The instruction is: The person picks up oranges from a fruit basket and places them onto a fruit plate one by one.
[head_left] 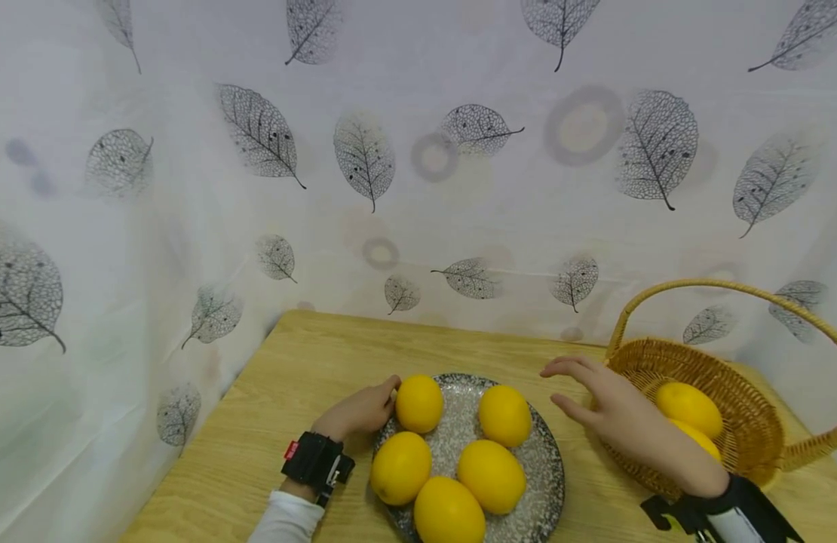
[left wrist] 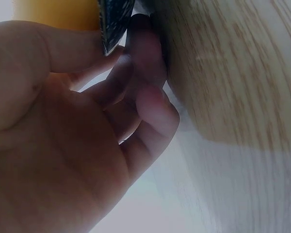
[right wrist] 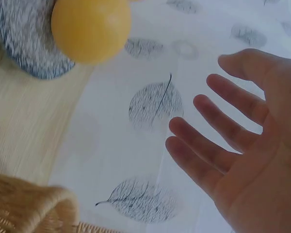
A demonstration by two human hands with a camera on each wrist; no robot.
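Note:
A round speckled grey plate [head_left: 542,483] with a dark rim carries several yellow lemons [head_left: 503,415]. At its far left edge, my left hand [head_left: 360,409] grips the rim. In the left wrist view, the thumb lies by the plate's edge [left wrist: 115,24], and the curled fingers [left wrist: 155,109] reach underneath, close to the tabletop. My right hand [head_left: 618,415] is in the air between plate and basket, its fingers spread and holding nothing. Partly behind that hand stands a wicker basket [head_left: 758,415] with two lemons [head_left: 690,409] visible inside; the hand and forearm hide part of it.
The light wooden table [head_left: 310,351] meets a pale leaf-printed curtain [head_left: 418,219] at the back and left. The basket's tall arched handle [head_left: 710,283] rises at the right, near the right forearm. Both wrists wear black straps [head_left: 315,461].

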